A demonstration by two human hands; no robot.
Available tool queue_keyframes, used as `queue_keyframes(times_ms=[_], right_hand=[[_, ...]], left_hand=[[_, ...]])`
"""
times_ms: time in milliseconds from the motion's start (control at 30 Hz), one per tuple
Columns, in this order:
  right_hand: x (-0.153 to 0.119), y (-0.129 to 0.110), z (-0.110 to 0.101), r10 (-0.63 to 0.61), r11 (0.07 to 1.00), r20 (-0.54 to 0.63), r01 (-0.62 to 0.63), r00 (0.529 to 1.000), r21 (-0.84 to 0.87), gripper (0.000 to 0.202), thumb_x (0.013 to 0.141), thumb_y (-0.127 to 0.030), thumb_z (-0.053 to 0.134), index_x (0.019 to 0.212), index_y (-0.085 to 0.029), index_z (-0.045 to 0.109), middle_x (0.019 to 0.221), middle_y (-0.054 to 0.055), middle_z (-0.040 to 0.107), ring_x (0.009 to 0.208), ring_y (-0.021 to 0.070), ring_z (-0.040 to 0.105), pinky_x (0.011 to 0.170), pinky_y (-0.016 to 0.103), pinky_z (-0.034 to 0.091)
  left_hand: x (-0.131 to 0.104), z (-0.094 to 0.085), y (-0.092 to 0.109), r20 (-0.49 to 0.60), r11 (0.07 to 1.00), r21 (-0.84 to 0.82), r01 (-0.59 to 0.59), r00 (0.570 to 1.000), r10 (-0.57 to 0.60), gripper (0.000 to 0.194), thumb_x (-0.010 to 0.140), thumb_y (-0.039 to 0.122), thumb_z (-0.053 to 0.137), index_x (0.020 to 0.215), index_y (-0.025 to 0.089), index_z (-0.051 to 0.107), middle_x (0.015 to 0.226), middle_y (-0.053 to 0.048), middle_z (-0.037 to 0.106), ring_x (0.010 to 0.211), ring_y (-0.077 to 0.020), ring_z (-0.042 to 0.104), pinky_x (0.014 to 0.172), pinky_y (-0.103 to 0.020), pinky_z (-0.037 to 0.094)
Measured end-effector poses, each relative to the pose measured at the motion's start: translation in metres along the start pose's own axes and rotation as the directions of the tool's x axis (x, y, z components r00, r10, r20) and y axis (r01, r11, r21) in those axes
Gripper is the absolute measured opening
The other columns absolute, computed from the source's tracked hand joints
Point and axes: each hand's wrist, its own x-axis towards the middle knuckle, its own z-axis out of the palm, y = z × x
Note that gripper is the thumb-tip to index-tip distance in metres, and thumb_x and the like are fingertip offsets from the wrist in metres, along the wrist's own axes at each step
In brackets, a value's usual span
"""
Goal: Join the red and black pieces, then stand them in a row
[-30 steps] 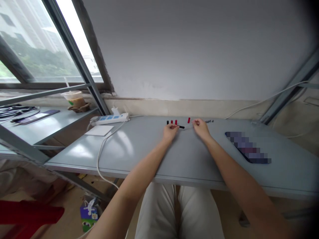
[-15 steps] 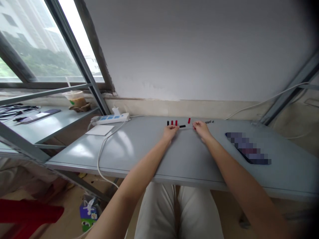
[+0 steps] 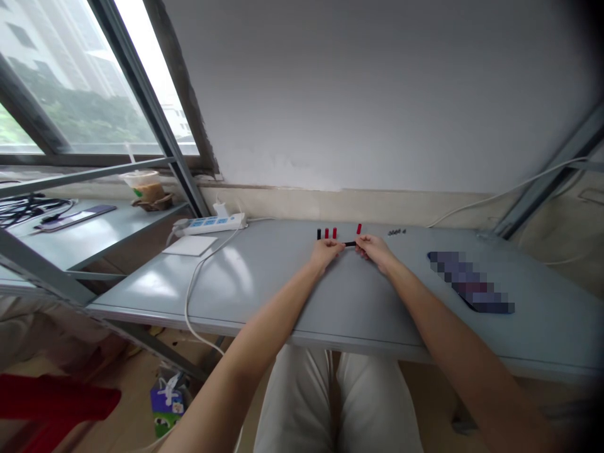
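A small black cylinder (image 3: 350,243) is held level between my two hands, just above the grey table (image 3: 264,289). My left hand (image 3: 325,251) pinches its left end and my right hand (image 3: 372,249) pinches its right end. Behind my left hand stand one black piece (image 3: 319,234) and two red pieces (image 3: 330,233), upright in a row. A single red piece (image 3: 358,228) is standing behind my right hand. Several tiny dark parts (image 3: 396,231) lie a little to the right.
A white power strip (image 3: 212,224) with its cord and a white pad (image 3: 189,245) lie at the table's left. A dark flat object (image 3: 472,288) lies at the right. A side shelf holds a drink cup (image 3: 141,185) and cables.
My right hand has moved left and taken hold of the black cylinder's free end. The hands are now closer together.
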Motion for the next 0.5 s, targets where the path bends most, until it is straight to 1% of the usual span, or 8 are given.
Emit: queue_keyframes(times_ms=[133,300,400,500], right_hand=[[-0.002,-0.002,-0.002,0.006,1.0,0.031,-0.005,1.0,-0.009,0.014,0.081,-0.028,0.047,0.073,-0.017,0.051,0.067,0.003,0.059,0.048,0.0074,0.044,0.044,0.021,0.032],[-0.002,-0.003,-0.007,-0.054,0.998,0.175,0.049,0.983,0.031,0.016,0.078,-0.033,0.054,0.083,-0.017,0.056,0.08,0.006,0.063,0.059,0.0098,0.053,0.053,0.022,0.04],[-0.001,-0.002,-0.007,-0.11,0.994,0.209,0.112,0.972,0.005,0.02,0.073,-0.03,0.06,0.088,-0.017,0.057,0.08,0.006,0.064,0.063,0.0114,0.056,0.059,0.024,0.043],[0.0,0.002,-0.004,-0.217,0.966,0.186,0.238,0.958,-0.1,0.019,0.069,-0.025,0.063,0.086,-0.017,0.059,0.079,0.006,0.064,0.069,0.0131,0.058,0.065,0.026,0.044]], left_hand=[[0.003,0.001,-0.001,-0.028,0.999,-0.008,-0.038,0.999,0.038,0.012,0.069,0.025,0.063,0.067,0.013,0.063,0.061,-0.002,0.057,0.054,-0.0086,0.046,0.058,-0.024,0.038],[0.008,0.001,-0.002,-0.139,0.988,-0.042,-0.148,0.98,0.141,0.012,0.071,0.024,0.06,0.071,0.012,0.064,0.064,-0.004,0.059,0.056,-0.0093,0.049,0.061,-0.025,0.04],[0.011,0.0,-0.003,-0.165,0.981,-0.068,-0.183,0.972,0.17,0.014,0.072,0.025,0.059,0.071,0.012,0.063,0.067,-0.005,0.06,0.059,-0.0104,0.051,0.062,-0.025,0.041],[0.012,0.001,-0.004,-0.188,0.978,-0.063,-0.198,0.965,0.184,0.013,0.071,0.025,0.059,0.071,0.012,0.062,0.072,-0.006,0.062,0.062,-0.0111,0.052,0.063,-0.026,0.041]])
